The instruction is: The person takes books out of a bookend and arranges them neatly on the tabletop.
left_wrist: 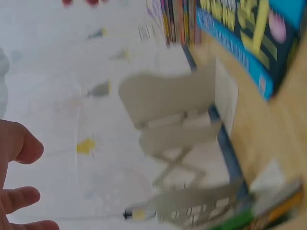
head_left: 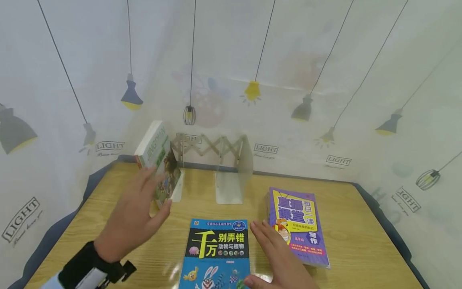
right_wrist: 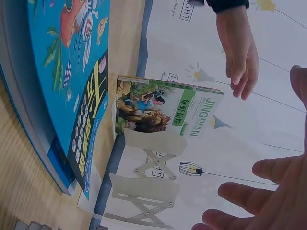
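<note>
A thick white-covered storybook [head_left: 154, 144] with a lion picture stands upright at the left end of an expandable metal bookend [head_left: 246, 160]. My left hand [head_left: 131, 212] is beside that book with its fingers extended; the right wrist view shows this left hand [right_wrist: 240, 52] apart from the book's top edge. My right hand [head_left: 283, 259], fingers spread, hovers between a blue book [head_left: 216, 261] and a purple book [head_left: 297, 224]. The blue book lies face up at the table's front, with rabbit and chick drawings. Neither hand holds anything.
The purple book tops a stack, whose page edges and spines [left_wrist: 180, 21] show in the left wrist view. Behind the wooden table [head_left: 335, 208] hangs a pale curtain [head_left: 231, 48] printed with lamps. Its dark blue border [head_left: 306, 178] runs along the table's edges.
</note>
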Demonstrator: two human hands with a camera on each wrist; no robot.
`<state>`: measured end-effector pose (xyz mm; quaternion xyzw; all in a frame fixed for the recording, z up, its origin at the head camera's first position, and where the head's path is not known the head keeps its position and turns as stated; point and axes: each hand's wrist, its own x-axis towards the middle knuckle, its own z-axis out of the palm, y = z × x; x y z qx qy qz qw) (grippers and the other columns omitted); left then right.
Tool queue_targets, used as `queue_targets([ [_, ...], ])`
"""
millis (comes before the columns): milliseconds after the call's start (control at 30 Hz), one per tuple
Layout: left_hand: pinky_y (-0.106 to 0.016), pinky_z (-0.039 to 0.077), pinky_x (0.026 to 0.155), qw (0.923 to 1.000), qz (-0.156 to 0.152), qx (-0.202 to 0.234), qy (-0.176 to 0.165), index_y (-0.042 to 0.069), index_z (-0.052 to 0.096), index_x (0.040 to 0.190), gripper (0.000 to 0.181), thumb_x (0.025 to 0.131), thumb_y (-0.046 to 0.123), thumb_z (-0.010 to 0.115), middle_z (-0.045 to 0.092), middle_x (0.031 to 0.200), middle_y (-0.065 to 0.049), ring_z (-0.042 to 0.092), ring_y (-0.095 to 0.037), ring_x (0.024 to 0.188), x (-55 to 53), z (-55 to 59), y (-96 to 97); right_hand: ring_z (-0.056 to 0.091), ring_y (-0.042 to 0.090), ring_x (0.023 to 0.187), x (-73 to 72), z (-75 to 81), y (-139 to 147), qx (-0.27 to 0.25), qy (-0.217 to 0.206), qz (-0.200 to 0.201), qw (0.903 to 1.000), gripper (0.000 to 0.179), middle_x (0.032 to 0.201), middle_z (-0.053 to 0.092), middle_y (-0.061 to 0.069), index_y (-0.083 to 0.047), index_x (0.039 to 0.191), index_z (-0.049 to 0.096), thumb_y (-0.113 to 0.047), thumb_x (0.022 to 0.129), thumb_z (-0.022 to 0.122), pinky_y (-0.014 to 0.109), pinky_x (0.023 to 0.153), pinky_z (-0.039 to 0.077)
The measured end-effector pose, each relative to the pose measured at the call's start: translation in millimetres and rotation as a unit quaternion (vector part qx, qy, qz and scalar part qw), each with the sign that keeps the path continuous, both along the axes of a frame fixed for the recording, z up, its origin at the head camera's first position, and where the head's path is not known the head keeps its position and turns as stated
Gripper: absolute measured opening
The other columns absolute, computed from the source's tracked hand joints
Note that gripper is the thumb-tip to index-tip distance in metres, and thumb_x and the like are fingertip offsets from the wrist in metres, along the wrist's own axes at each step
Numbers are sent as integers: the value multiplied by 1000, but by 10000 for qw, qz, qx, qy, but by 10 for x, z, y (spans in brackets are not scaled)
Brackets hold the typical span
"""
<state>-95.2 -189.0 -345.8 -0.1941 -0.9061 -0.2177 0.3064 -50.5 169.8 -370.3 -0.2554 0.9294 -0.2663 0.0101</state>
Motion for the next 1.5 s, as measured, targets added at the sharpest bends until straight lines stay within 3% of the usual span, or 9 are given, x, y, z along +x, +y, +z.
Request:
queue_targets([
  [167, -70, 39, 103, 9965, 274, -302, 733, -8, 56, 132, 53, 87, 19, 66, 48, 138, -34, 43, -54, 130, -373, 187, -216, 28, 32, 150, 6, 9, -7, 115, -313, -65, 9994, 92, 163, 32, -2, -42, 159, 20, -70, 84, 64, 62, 109, 39],
  [333, -66, 36, 107, 9893, 499, -678, 1194, -13, 46, 137, 63, 87, 20, 64, 48, 135, -38, 44, -56, 127, -707, 234, -324, 22, 32, 153, 2, 31, -21, 64, -841, -97, 9964, 84, 165, 28, -5, -44, 158, 22, -69, 88, 60, 66, 111, 34],
  [533, -68, 30, 110, 9863, 1240, -866, 666, -13, 33, 148, 75, 91, 21, 68, 40, 146, -37, 37, -56, 135, -957, 159, -403, 18, 32, 154, 7, 39, -70, 95, -1201, 3, 9927, 77, 166, 22, -7, -44, 158, 23, -68, 92, 54, 67, 111, 33],
  [633, -69, 25, 113, 9840, 1518, -916, 181, -9, 31, 151, 76, 93, 25, 67, 36, 153, -32, 31, -53, 141, -967, 121, -421, 20, 32, 153, 17, 46, -97, 64, -1217, 58, 9925, 72, 166, 23, -7, -42, 158, 25, -65, 95, 51, 67, 111, 33],
  [733, -69, 22, 115, 9806, 1636, -1078, 52, -8, 33, 151, 74, 95, 28, 65, 36, 155, -29, 29, -51, 144, -934, 110, -395, 24, 32, 152, 31, 49, -103, -38, -1147, 88, 9934, 71, 165, 25, -7, -39, 158, 28, -63, 96, 53, 66, 110, 35],
  [867, -68, 26, 114, 9785, 1644, -1201, 343, -9, 42, 146, 67, 93, 23, 67, 45, 149, -29, 36, -50, 141, -882, 86, -355, 26, 33, 151, 34, 49, -106, -99, -1234, 77, 9923, 72, 165, 28, -4, -37, 158, 29, -62, 95, 54, 66, 109, 36],
  [1100, -61, 48, 97, 9801, 1304, -1211, 877, -14, 48, 136, 55, 87, 0, 68, 55, 134, -33, 54, -50, 120, -767, -15, -263, 25, 35, 151, 31, 29, -71, -208, -1267, -71, 9917, 73, 164, 30, -3, -37, 158, 30, -60, 94, 57, 69, 109, 34],
  [1300, -54, 58, 79, 9914, 693, -365, 1047, -10, 45, 142, 61, 84, -15, 63, 42, 145, -36, 58, -49, 114, -539, -170, -117, 25, 34, 151, 14, 34, -42, -348, -1233, -97, 9917, 70, 164, 28, -4, -39, 157, 30, -57, 96, 57, 69, 110, 33],
  [1500, -47, 58, 58, 9933, 713, 130, 901, -1, 46, 145, 64, 84, -12, 63, 52, 134, -31, 64, -42, 97, -386, -242, -111, 31, 33, 149, 9, 21, -37, -388, -1050, -122, 9936, 67, 164, 30, -3, -40, 156, 33, -54, 96, 59, 67, 108, 37],
])
